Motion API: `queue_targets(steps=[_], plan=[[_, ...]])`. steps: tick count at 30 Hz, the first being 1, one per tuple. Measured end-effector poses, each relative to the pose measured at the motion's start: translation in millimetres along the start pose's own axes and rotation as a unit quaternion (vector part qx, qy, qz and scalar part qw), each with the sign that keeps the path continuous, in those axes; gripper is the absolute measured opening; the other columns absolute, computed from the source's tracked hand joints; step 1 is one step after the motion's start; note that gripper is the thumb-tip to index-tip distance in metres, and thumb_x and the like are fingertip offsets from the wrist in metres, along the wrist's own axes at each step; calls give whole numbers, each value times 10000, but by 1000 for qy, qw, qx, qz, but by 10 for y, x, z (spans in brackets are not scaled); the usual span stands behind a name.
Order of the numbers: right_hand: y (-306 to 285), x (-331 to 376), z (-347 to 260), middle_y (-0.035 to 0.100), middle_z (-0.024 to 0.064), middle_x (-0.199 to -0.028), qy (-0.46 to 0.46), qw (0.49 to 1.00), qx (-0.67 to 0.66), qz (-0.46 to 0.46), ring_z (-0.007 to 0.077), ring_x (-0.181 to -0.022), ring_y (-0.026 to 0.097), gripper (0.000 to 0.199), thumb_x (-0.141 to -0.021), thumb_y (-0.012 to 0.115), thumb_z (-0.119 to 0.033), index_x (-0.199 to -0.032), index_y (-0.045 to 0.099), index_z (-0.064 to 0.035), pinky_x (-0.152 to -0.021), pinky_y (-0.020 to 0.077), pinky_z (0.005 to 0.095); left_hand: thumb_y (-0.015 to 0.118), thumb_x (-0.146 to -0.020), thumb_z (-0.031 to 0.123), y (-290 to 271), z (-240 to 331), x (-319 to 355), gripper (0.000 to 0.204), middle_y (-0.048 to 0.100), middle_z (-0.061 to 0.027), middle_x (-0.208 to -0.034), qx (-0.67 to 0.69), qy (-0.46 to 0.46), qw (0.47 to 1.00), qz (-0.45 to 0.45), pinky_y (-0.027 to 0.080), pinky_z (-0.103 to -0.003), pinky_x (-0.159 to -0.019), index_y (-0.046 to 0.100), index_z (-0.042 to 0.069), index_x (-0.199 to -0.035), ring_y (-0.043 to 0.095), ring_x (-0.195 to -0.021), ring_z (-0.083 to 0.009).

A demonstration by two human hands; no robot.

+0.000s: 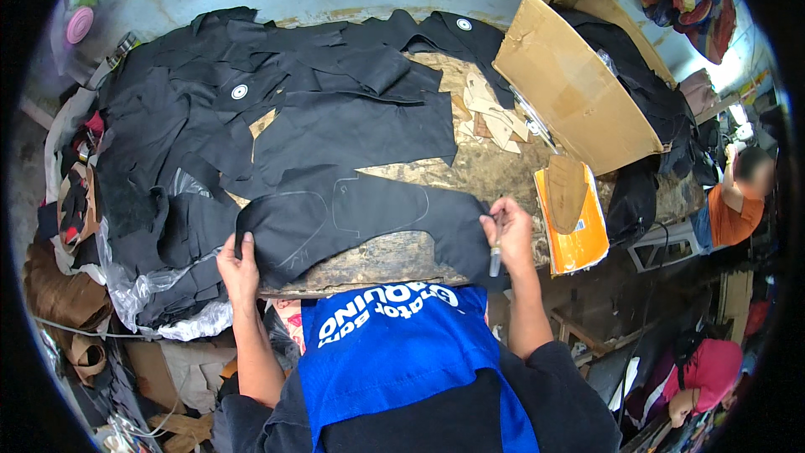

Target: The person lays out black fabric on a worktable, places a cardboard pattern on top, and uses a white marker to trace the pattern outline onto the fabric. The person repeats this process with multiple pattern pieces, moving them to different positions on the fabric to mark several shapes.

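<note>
A black leather-like piece [381, 203] with pale traced outlines lies stretched across the near part of the worktable. My left hand [241, 270] pinches its left end between thumb and fingers. At the other end, my right hand [513, 236] is closed around a slim pen-like marker [495, 263] with a clear tip pointing down. Its thumb and fingertips also touch the right edge of the black piece. Beside that hand, a brown pattern template [566, 191] rests on an orange-and-white packet [581, 239].
More black sheets [352, 130] overlap behind and to the left. Pale cut templates [490, 117] lie on the worn wooden tabletop [377, 262]. A cardboard box [579, 75] stands at the back right. Clear plastic [134, 281] hangs at the left; another person [736, 201] is far right.
</note>
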State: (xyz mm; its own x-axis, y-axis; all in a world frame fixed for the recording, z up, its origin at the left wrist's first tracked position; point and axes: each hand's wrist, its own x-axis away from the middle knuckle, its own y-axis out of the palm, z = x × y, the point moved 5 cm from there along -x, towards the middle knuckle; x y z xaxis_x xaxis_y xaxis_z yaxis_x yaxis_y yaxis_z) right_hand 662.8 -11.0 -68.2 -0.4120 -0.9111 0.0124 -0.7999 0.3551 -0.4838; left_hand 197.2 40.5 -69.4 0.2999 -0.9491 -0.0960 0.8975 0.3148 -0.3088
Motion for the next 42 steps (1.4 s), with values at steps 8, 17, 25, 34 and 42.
queue_targets(steps=[8,17,25,34,42], plan=[[-420,-338,-951,542,-5,-797,-107,971,-214,-28,44,-721,512,288,-730,723,26,-831,477,-85,-643,435,180,597,-919,141,-460,816,-340,213,658,-39,-928,132,125,978,100,431,-218,-751,651,-27,-1037,550,-803,-78],[-444,-596,-1045,506,-32,-760,-149,989,-13,-14,36,-651,435,242,-745,716,19,-831,503,-60,-581,379,182,621,-899,157,-559,539,-205,304,633,-105,-1004,-39,88,989,110,437,-257,-808,590,-105,-1049,551,-853,-143],[175,-553,-221,579,47,-634,-50,989,135,-38,106,-592,519,326,-726,793,-234,-801,564,-14,-582,454,273,668,-743,54,-452,48,-79,427,633,-246,-1087,-276,-7,952,-135,441,-337,-919,574,-103,-1129,621,-1020,-294],[767,-1112,-578,623,145,-706,-133,972,167,96,307,-755,616,369,-678,803,-259,-885,604,-26,-683,473,410,722,-743,200,62,535,-711,405,651,-217,-996,-346,101,931,-54,498,-370,-811,632,17,-1092,640,-911,-341],[1102,-1574,-565,648,152,-736,-94,980,177,14,338,-734,639,271,-662,767,-110,-856,591,-41,-691,484,424,809,-651,231,1008,208,-1428,466,675,-137,-843,-401,32,914,-47,507,-330,-727,662,-19,-1016,655,-782,-208]])
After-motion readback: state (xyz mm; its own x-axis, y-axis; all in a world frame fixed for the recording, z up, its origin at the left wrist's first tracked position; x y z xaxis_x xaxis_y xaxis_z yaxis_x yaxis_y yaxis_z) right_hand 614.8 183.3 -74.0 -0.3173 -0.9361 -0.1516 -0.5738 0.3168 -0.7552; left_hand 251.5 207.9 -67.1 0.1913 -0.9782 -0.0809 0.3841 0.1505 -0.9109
